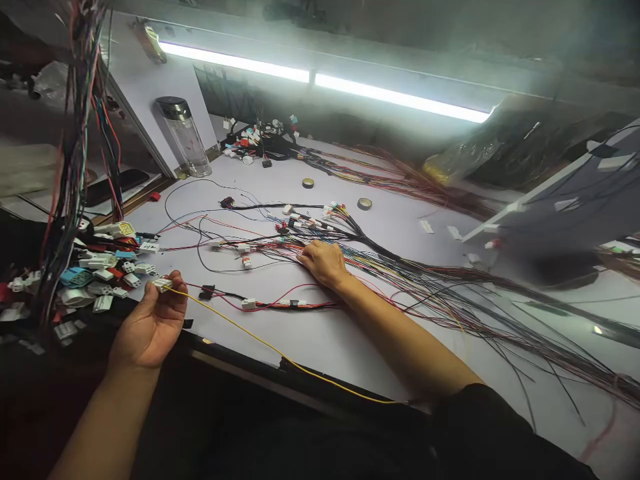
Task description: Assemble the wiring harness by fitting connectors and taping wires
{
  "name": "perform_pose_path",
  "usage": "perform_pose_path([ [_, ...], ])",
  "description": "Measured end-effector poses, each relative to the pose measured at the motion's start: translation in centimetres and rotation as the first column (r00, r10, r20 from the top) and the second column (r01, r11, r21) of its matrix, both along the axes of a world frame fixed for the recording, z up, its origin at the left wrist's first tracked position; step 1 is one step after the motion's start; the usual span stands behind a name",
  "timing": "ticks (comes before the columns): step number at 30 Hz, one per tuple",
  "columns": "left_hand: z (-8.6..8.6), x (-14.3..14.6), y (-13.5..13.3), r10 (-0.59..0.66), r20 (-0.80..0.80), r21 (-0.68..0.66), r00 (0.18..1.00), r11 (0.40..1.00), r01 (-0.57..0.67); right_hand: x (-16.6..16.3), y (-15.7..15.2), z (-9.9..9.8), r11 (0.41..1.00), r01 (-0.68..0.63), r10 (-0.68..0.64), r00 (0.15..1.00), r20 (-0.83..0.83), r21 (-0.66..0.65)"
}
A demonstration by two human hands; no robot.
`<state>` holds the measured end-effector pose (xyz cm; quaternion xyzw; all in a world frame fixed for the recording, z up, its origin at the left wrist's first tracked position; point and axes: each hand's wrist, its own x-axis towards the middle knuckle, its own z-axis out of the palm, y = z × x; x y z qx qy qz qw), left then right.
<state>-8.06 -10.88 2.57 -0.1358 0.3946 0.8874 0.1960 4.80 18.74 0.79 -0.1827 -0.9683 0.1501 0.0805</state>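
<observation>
Between the thumb and fingers of my left hand (153,323) is a small white connector (161,285), held at the table's left front edge. A yellow wire (260,339) runs from it to the right, sagging over the front edge toward my right forearm. My right hand (325,262) is over the wiring harness (390,259) at mid-table, its fingers curled down and closed on thin wires. Its fingertips are partly hidden. Nearer to me lies a branch with a white inline connector (249,304) and a black connector (207,292). White-taped connector ends (305,223) lie beyond my right hand.
Left of my left hand is a heap of connectors (103,273), with hanging wires (83,153) above. A glass bottle (185,137), two tape rolls (308,183) (365,203) and another harness (320,160) are farther back. A white panel (560,180) stands at right.
</observation>
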Motion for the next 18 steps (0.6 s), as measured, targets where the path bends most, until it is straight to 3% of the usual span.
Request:
perform_pose_path([
  [5, 0.4, -0.3, 0.2, 0.002, 0.000, -0.003, 1.000, 1.000, -0.002, 3.4, -1.3, 0.0, 0.988, -0.146, 0.125, 0.954, -0.272, -0.059],
  [9, 1.0, -0.3, 0.5, 0.021, 0.031, 0.006, 0.999, 1.000, -0.022, 7.4, -3.6, -0.9, 0.940, -0.342, 0.317, 0.889, -0.331, -0.018],
  [13, 0.9, -0.6, 0.7, 0.059, 0.032, 0.020, 0.998, 0.998, -0.060, 10.0, -4.6, -1.9, 0.951, -0.304, 0.308, 0.918, -0.251, 0.054],
  [18, 0.3, -1.1, 0.4, 0.129, 0.005, 0.016, 0.992, 0.991, -0.129, 10.8, -4.1, -2.2, 0.959, -0.282, 0.283, 0.934, -0.219, 0.034],
])
